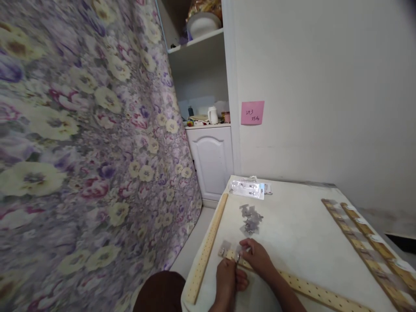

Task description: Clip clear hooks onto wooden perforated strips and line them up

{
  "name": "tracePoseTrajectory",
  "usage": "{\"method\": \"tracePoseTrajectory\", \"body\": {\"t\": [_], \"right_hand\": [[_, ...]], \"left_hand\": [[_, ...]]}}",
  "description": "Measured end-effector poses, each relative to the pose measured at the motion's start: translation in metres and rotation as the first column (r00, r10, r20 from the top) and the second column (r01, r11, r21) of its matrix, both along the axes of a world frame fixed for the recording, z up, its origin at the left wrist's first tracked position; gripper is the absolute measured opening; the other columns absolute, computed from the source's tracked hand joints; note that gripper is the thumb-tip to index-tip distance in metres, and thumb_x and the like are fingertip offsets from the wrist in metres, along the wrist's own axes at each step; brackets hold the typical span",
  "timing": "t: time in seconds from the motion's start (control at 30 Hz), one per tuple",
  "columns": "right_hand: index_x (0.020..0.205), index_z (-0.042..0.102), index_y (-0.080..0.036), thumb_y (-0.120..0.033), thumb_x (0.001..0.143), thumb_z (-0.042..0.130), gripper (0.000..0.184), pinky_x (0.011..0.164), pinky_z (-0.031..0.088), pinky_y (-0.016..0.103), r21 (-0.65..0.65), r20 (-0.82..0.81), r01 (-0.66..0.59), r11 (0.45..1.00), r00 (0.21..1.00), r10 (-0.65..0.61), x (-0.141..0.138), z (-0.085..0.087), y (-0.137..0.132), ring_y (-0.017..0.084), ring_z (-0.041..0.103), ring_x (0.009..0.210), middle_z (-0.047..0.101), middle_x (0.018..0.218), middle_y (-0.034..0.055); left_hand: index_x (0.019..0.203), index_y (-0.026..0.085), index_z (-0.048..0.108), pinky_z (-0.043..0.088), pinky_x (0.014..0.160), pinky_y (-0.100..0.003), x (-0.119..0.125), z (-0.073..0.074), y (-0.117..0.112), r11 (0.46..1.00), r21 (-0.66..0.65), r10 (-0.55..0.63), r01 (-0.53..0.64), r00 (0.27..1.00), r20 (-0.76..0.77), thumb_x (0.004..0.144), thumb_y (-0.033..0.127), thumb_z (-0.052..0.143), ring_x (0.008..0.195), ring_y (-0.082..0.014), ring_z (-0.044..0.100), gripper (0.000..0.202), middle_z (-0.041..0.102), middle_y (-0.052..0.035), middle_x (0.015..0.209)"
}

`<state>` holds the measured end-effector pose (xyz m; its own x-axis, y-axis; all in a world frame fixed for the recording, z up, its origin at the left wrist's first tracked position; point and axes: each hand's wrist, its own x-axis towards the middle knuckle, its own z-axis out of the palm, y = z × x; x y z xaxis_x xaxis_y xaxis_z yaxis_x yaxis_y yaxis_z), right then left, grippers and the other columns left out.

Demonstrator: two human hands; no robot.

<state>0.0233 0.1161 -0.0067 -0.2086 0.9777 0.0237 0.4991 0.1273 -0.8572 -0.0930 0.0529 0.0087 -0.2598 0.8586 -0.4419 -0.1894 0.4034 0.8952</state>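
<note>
1. Our right hand (258, 258) lies with its fingers folded down onto a small clear packet (239, 252), pressing it from the far side. Our left hand (229, 279) is bunched tight against the packet's near edge. The picture is too soft for us to tell whether the left hand truly pinches it.
2. The packet sits on the end of a perforated wooden strip (312, 289). The strip's long axis runs from under our hands away to the lower right, beneath the right forearm.
3. A second packet (224, 249) lies just beside the first, to its left and apart from both hands. The left hand is nearer to it.
4. Straight beyond the fingers, up the table (302, 225), we see a loose pile of packets (250, 219). It is nearer the right hand, with nothing between.
5. Past the pile lies a blister pack (248, 189), close to the table's far edge.
6. Another long strip (208, 251) runs along the left edge, and two loaded strips (367, 242) lie well apart on the right.
7. A floral curtain (81, 151) hangs at the left, and a pink note (252, 112) is stuck on the wall.
</note>
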Motion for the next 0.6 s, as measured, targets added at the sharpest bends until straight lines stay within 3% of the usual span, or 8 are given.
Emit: {"method": "tracePoseTrajectory", "body": {"t": [0.17,0.37,0.6], "right_hand": [[0.098,0.064,-0.019,-0.024,0.067,0.058,0.032,0.070,0.044,0.025,0.024,0.010,-0.005,1.000,1.000,0.004,-0.0007,0.0044,-0.0025,0.015,0.059,0.072,0.068,0.093,0.0027],[0.098,0.064,-0.021,-0.024,0.063,0.061,0.035,0.065,0.043,0.024,-0.035,0.033,0.016,0.999,0.999,-0.015,-0.0011,0.0000,0.0008,0.014,0.057,0.069,0.068,0.093,0.0010],[0.097,0.064,-0.020,-0.022,0.061,0.062,0.036,0.068,0.044,0.025,-0.046,0.020,0.009,0.999,1.000,-0.009,-0.0042,0.0037,0.0013,0.014,0.058,0.071,0.068,0.092,0.0015]], "left_hand": [[0.066,0.021,0.044,0.036,0.035,-0.020,-0.0004,-0.0024,0.0021,1.000,0.003,-0.018,0.018,1.000,-0.004,0.085,0.034,0.038,0.033,-0.0120,0.054,0.024,0.060,0.0000,0.043],[0.066,0.021,0.044,0.036,0.035,-0.022,-0.0016,-0.0078,0.0066,0.999,-0.037,-0.040,0.040,0.999,-0.014,0.084,0.035,0.040,0.033,-0.0132,0.054,0.023,0.060,-0.0002,0.043],[0.069,0.023,0.042,0.038,0.036,-0.023,-0.0034,-0.0093,0.0071,0.999,-0.031,-0.045,0.044,0.998,-0.034,0.085,0.036,0.039,0.034,-0.0143,0.054,0.022,0.061,0.0008,0.044]]}}
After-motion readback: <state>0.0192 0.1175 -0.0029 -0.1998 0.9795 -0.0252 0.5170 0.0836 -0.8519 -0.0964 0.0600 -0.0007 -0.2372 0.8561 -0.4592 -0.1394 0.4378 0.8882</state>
